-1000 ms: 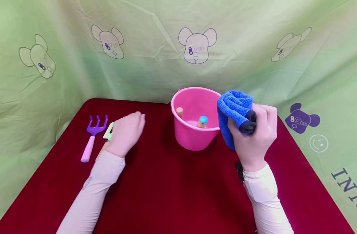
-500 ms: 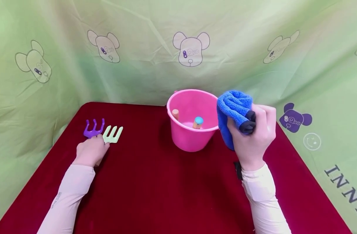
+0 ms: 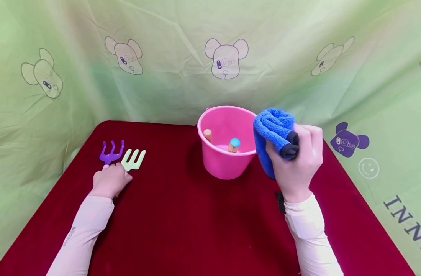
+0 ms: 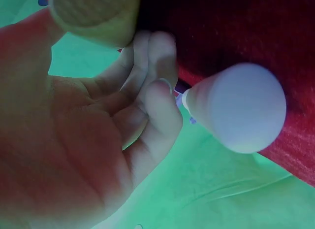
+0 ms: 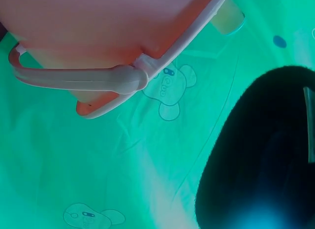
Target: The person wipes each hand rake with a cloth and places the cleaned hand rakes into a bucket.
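Left of the pink bucket [image 3: 226, 166], my left hand [image 3: 110, 181] curls over the handle [image 4: 96, 17] of the green fork [image 3: 131, 165]; whether it grips, I cannot tell. The fork slants lengthwise away from me, bucketward; my farther right hand [image 3: 300, 163] clutches a blue towel [image 3: 274, 124].

Curtained tabletop booth [image 3: 77, 99], the kind of building being impossible to tell; pale green sheeting [image 3: 176, 92] is hanging beyond the left hand [image 3: 110, 181] and the right hand [image 3: 298, 165] and is enclosing them on both sides; outlined cartoon animal heads [image 3: 225, 68] are repeating across it, dark lettering [image 3: 400, 210] appearing to the right of the right hand; a red-covered table [image 3: 196, 230] is extending beneath both hands.
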